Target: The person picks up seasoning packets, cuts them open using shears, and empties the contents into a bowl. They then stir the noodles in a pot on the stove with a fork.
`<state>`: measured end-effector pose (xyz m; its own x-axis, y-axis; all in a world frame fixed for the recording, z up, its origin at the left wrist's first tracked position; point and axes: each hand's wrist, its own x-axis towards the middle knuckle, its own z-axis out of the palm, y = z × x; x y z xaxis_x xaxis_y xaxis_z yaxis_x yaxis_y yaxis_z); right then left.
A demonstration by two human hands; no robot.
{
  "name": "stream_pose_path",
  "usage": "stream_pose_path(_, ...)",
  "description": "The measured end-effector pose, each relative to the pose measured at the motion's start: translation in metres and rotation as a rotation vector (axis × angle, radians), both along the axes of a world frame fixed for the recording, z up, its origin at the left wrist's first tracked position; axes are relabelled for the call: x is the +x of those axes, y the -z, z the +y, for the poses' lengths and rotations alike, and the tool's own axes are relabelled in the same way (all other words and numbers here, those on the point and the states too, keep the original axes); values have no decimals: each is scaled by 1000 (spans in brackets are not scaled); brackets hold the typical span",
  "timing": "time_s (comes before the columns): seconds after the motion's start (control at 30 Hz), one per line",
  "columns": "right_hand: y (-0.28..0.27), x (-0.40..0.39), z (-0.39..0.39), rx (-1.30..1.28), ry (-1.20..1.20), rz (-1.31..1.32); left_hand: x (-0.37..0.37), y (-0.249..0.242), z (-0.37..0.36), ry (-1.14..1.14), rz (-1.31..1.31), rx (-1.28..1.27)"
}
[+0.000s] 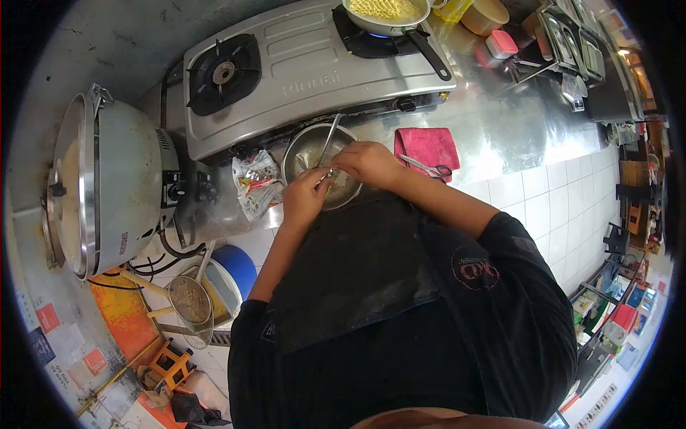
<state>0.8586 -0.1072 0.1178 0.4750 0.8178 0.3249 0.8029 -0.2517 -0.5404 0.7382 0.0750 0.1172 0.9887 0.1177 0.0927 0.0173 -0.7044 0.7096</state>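
Observation:
A metal bowl (291, 152) stands on the steel counter in front of the stove, with a long metal utensil handle (330, 139) leaning out over its far rim. Both hands meet above this bowl. My left hand (306, 194) is closed, its fingertips pinching a small silvery thing (326, 176) that looks like a sachet. From the right, my right hand (369, 164) pinches at the same spot, its fingers hiding most of what is there. To the left lies a torn, crumpled plastic wrapper (257, 187). Scissors (427, 167) rest on a folded red cloth (431, 145) at the right.
A two-burner gas stove (300, 68) spans the back, its right burner lit beneath a pan of noodles (386, 16) whose black handle juts toward me. A large grey cooker (125, 179) stands left. Strainers (191, 299) sit over a bin (236, 268) below.

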Motion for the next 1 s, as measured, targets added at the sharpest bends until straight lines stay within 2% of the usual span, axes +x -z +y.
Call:
stream_pose_path(0.2,3,1,0,38,-36,-26,-1,-4,2,-9,66,7)
stream_pose_path(0.27,-1,1,0,13,-28,-22,-1,-1,1,-16,12,20)
stream_pose_path(0.47,-1,0,1,-59,15,-2,-1,-7,-4,-97,67,13)
stream_pose_path(0.6,-2,0,1,-27,30,10,-3,10,2,-97,14,71)
stream_pose_path(0.67,-1,0,3,-23,61,22,-3,11,4,-103,125,38)
stream_pose_path(0.8,-6,1,3,-51,46,6,0,7,2,-112,160,-24)
stream_pose_path(0.9,-3,0,4,-64,67,33,4,7,3,-86,84,110)
stream_pose_path(1.0,-5,-2,4,-97,132,68,7,-2,-2,-107,223,190)
